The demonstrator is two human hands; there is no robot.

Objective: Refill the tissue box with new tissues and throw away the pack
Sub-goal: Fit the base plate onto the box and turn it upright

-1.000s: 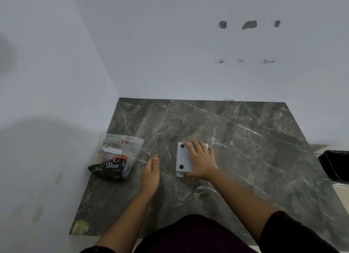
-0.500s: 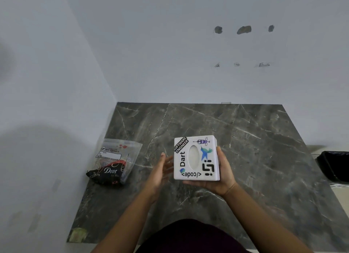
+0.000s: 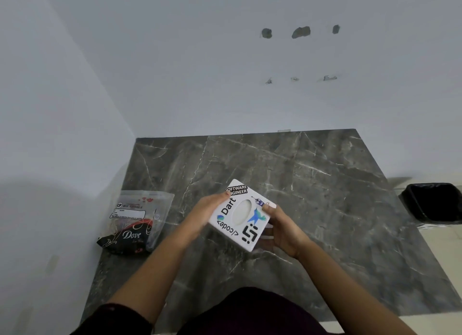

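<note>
A white square tissue box (image 3: 241,216) with stickers and an oval opening on top is held above the dark marble counter (image 3: 312,189), turned diagonally. My left hand (image 3: 205,213) grips its left edge, fingers on the upper corner. Its right side rests in my right hand (image 3: 281,228), thumb on the top face. The opening looks pale; I cannot tell what is inside. A clear plastic tissue pack (image 3: 136,222) with a dark "Dove" wrapper in it lies on the counter to the left, by the wall.
White walls close off the counter's far and left sides. A black-lined bin (image 3: 435,202) stands on the floor to the right, beyond the counter's edge. A dark sleeve and clothing fill the bottom of the view.
The box was lifted off the counter and turned top side up by my right hand. My left hand has since come onto its left edge, and the box has rotated diagonally.
</note>
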